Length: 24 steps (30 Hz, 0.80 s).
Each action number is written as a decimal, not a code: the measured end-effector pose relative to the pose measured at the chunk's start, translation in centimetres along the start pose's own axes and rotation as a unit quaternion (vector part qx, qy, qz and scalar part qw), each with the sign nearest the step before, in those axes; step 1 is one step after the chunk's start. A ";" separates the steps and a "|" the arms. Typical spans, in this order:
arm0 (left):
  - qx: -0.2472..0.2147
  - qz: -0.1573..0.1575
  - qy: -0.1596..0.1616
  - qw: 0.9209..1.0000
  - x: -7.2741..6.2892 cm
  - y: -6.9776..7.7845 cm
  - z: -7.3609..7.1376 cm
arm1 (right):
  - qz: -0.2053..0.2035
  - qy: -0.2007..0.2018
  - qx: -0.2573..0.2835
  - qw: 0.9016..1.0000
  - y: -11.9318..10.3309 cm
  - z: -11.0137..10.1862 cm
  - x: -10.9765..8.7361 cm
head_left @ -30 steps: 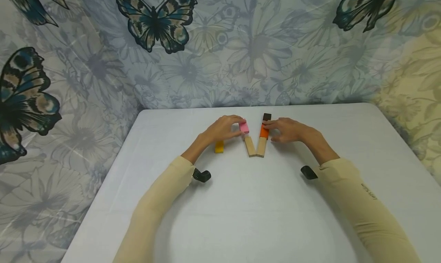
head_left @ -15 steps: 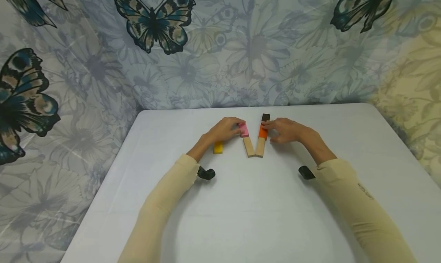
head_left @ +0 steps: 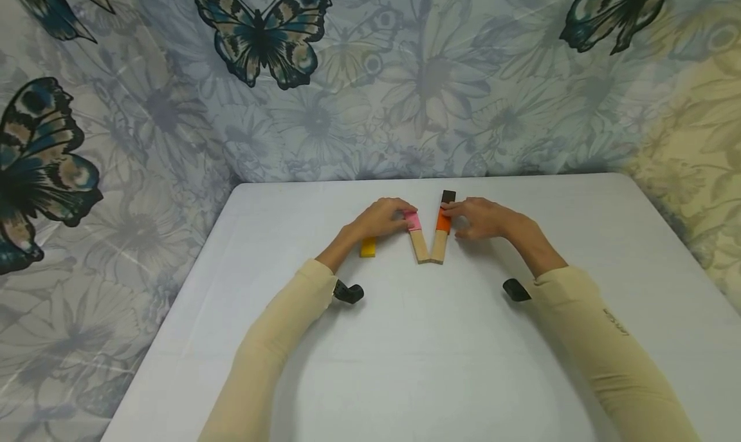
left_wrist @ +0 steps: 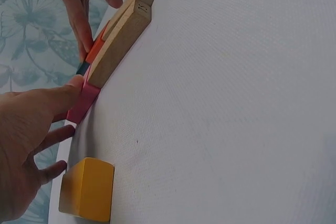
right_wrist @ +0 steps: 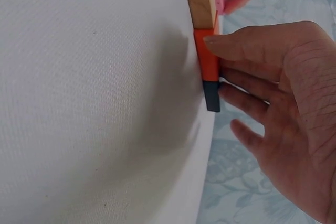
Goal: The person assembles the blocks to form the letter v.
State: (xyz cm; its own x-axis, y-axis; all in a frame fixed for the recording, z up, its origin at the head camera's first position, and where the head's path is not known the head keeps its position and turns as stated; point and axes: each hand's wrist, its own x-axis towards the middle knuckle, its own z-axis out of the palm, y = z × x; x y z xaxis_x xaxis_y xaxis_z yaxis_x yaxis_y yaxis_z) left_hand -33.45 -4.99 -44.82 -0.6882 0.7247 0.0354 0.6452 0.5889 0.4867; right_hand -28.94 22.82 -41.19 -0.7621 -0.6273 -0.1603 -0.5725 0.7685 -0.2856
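Two plain wooden blocks, a left one [head_left: 419, 246] and a right one [head_left: 439, 248], lie on the table in a V, their near ends together. Printed numbers show on those ends in the left wrist view. A pink block [head_left: 413, 221] sits against the left one's far end; my left hand [head_left: 379, 218] pinches it between thumb and fingers. Beyond the right one come an orange block [right_wrist: 206, 56] and a black block [right_wrist: 211, 96] in line. My right hand [head_left: 483, 218] holds the orange block, thumb on one side and fingers on the other. A yellow block [left_wrist: 94, 190] stands below my left hand.
The white-covered table [head_left: 399, 352] ends close behind the blocks, at a hanging cloth [head_left: 359, 133] printed with butterflies and flowers. Black wrist-worn devices stick out beneath the left sleeve [head_left: 289, 320] and the right sleeve [head_left: 590, 326].
My left hand has brought the pink block down and toward the left wooden block, so they now line up end to end. The right hand stays nearly still at the orange block.
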 end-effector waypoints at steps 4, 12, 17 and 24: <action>-0.002 -0.002 -0.001 1.000 0.0 0.2 0.0 | -0.002 0.003 -0.005 1.000 0.1 0.0 -0.1; -0.004 -0.004 -0.003 1.000 -0.1 0.4 0.0 | 0.002 -0.001 -0.002 1.000 0.1 0.1 -0.2; -0.003 -0.010 -0.004 1.000 -0.1 0.3 0.1 | -0.001 0.002 -0.001 1.000 0.1 0.1 -0.3; -0.008 -0.008 -0.002 1.000 -0.2 0.2 0.1 | 0.000 0.005 0.005 1.000 0.1 0.2 -0.3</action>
State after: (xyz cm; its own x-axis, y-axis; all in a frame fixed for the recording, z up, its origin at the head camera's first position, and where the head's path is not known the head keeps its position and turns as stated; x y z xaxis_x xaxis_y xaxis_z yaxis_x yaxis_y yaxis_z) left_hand -33.14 -4.94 -44.82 -0.6972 0.7164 0.0247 0.6286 0.5945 0.5015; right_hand -28.73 23.03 -41.33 -0.7649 -0.6261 -0.1516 -0.5697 0.7673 -0.2944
